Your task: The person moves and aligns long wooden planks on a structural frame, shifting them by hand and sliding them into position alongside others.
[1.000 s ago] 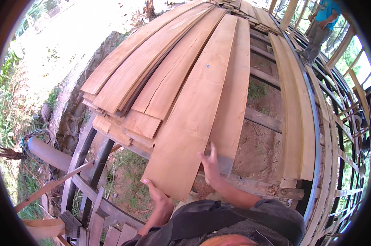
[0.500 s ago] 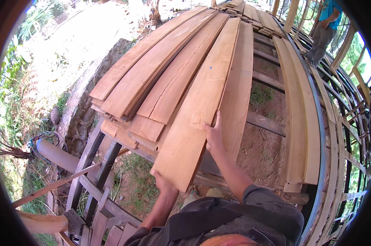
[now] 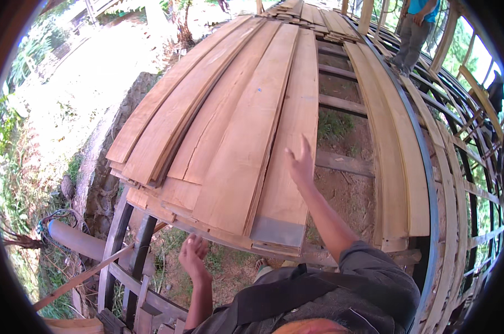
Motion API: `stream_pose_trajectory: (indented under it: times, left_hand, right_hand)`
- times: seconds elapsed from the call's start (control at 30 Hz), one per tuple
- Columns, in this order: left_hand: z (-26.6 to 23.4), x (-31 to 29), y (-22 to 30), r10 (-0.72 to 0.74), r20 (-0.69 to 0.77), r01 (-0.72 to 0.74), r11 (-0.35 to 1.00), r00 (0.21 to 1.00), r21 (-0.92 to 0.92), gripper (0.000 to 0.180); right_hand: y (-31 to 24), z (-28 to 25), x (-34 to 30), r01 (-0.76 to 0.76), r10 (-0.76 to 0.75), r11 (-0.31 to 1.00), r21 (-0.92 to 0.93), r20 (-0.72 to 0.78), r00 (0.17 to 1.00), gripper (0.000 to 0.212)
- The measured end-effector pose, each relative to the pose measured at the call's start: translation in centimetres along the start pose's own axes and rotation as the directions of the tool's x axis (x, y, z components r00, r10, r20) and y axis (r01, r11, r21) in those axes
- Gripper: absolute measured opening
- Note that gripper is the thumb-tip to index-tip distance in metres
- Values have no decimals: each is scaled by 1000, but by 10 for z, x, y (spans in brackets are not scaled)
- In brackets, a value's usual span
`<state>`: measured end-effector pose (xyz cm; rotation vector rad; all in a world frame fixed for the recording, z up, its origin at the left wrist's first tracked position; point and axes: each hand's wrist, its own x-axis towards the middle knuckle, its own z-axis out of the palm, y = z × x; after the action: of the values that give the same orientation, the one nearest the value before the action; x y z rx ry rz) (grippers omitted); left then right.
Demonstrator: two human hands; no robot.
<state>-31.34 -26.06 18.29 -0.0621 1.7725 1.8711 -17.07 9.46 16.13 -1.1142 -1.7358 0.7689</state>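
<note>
A long, broad wooden plank (image 3: 246, 150) with a small blue spot lies on the stack, its near end pointing toward me. My right hand (image 3: 301, 165) is open, fingers spread, over the rightmost plank (image 3: 288, 189) of the stack; whether it touches the wood is hard to tell. Below the near edge of the stack, my left hand (image 3: 194, 257) has its fingers loosely curled with nothing in them, apart from the boards. To the left, a cracked plank (image 3: 199, 150) lies partly beneath the spotted one.
More planks (image 3: 152, 125) fan out at the left. Dark beams (image 3: 346, 106) cross the open frame over bare soil. Long boards (image 3: 394, 145) run along the right side beside a metal rail (image 3: 424, 150). A person (image 3: 416, 33) stands at the far right. A pipe (image 3: 76, 240) lies lower left.
The spotted plank has moved left, away from me, and now lies flat on the stack. Both hands have let go; my left hand has dropped leftward and my right hand has lifted off.
</note>
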Motion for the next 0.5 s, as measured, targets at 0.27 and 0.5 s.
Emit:
stream_pose_trajectory:
  times: [0.27,0.5]
  left_hand:
    - [18,96,-47,478,131,-446,637,868,629,51]
    - [57,111,-87,697,217,-533,273,683,801,53]
  right_hand:
    - [81,-24,-130,-131,137,990,-40,266,954,56]
    - [20,-6,-190,17,-5,1000,-22,447,895,67]
